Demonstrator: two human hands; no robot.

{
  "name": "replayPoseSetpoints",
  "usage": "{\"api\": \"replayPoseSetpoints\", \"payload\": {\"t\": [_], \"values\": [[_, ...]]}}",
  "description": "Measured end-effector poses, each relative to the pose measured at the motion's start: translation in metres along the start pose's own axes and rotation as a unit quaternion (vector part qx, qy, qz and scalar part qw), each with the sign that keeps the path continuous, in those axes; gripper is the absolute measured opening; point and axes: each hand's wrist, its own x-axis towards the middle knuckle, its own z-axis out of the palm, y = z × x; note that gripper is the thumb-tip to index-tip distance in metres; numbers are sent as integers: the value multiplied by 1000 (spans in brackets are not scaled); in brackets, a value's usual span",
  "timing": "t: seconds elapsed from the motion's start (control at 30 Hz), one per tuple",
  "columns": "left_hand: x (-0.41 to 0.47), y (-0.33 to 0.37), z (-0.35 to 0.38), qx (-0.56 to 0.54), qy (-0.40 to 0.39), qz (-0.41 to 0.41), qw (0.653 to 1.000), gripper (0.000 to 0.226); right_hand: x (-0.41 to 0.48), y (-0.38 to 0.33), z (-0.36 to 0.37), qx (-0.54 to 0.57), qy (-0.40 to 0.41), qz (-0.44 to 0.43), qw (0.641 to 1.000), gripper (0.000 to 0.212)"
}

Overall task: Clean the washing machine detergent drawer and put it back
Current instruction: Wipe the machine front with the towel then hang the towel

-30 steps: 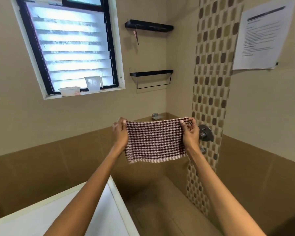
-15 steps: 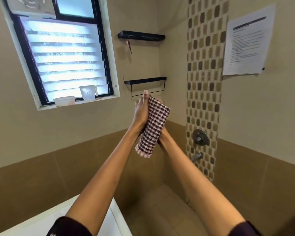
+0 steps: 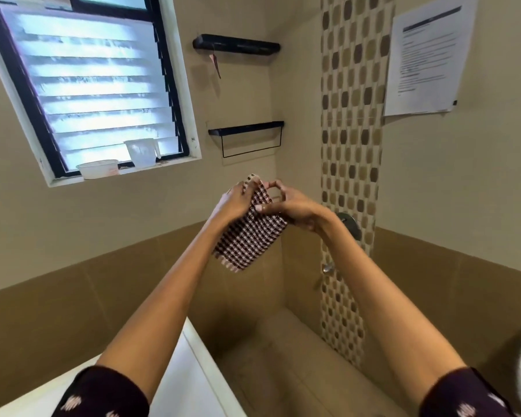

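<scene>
Hands meet in mid-air before a tiled bathroom corner, with a checked cloth [image 3: 247, 239] folded between them. It looks as though the cloth is being folded into a pad for wiping.

What could go wrong: the lower half of the cloth hangs free with nothing under it. If either hand lets go to re-fold, the cloth could slip and drop to the tiled floor below, picking up dirt or water before it reaches the drawer. A loose, uneven fold would also make a bulky pad, probably too thick for a drawer's narrow compartments.

Grip: the left hand [image 3: 236, 203] has its fingers curled over the cloth's top edge, holding it from the left side. The right hand [image 3: 295, 207] pinches the fold, with its thumb pressed on the cloth's face and its other fingers curled near the top edge. Neither hand is spread, and the two are almost touching.

The detergent drawer is not in view, so its place and condition cannot be told. A white flat surface [image 3: 187, 386] at lower left may be the washing machine's top, but that is uncertain.

Nearby are a louvred window [image 3: 97, 94] with a tub [image 3: 98, 168] and a jug [image 3: 142, 152] on its sill, and a printed sheet [image 3: 427, 58] on the right wall. A tap valve [image 3: 351, 224] sits just behind the right wrist.
</scene>
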Motion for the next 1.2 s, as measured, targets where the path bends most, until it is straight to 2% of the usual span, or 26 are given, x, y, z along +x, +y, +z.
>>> {"api": "replayPoseSetpoints", "payload": {"t": [0.03,0.1,0.17,0.27,0.33,0.37,0.43,0.47,0.5,0.57,0.67,0.73,0.77,0.83,0.87,0.97,1.03,1.2], "values": [[-1,1,-1,-27,-39,-6,999,67,-3,-2,-5,-27,0,3,1000,49],[-1,1,-3,-157,-86,-54,982,67,-7,-9,-13,-66,-24,-10,997,58],[5,-15,8,-276,-84,-113,951,62,-3,-14,-20,-78,-58,-4,995,63],[12,-54,33,-368,-76,-249,893,85,15,-10,-40,-62,-94,16,994,64],[18,-84,53,-420,-115,-369,821,96,24,-8,-58,2,-90,25,996,60],[23,-94,64,-469,-157,-410,766,99,32,-5,-70,32,-88,33,995,56],[32,-101,86,-583,-235,-435,645,105,48,2,-92,67,-78,55,993,48],[38,-100,95,-619,-255,-423,610,109,57,6,-103,80,-71,64,992,45],[47,-94,103,-640,-259,-403,601,109,66,11,-113,93,-63,68,991,44],[69,-73,118,-673,-212,-364,608,96,83,20,-134,119,-60,75,988,43],[102,-43,131,-692,-64,-300,653,40,107,33,-164,141,-41,77,986,43],[123,-39,133,-670,10,-291,683,13,122,40,-184,125,-28,80,988,43],[133,-39,134,-660,42,-286,694,11,129,43,-192,118,-24,84,989,42],[151,-44,130,-631,108,-261,723,33,142,49,-201,109,-28,87,990,42],[161,-46,127,-603,130,-238,750,41,151,52,-205,103,-36,87,990,43],[181,-47,114,-502,80,-171,844,33,177,57,-211,58,-66,86,992,55],[195,-51,102,-439,34,-155,884,32,196,57,-214,25,-84,81,993,61],[241,-65,70,-370,55,-146,916,35,253,49,-206,-69,-96,20,993,51]]}}
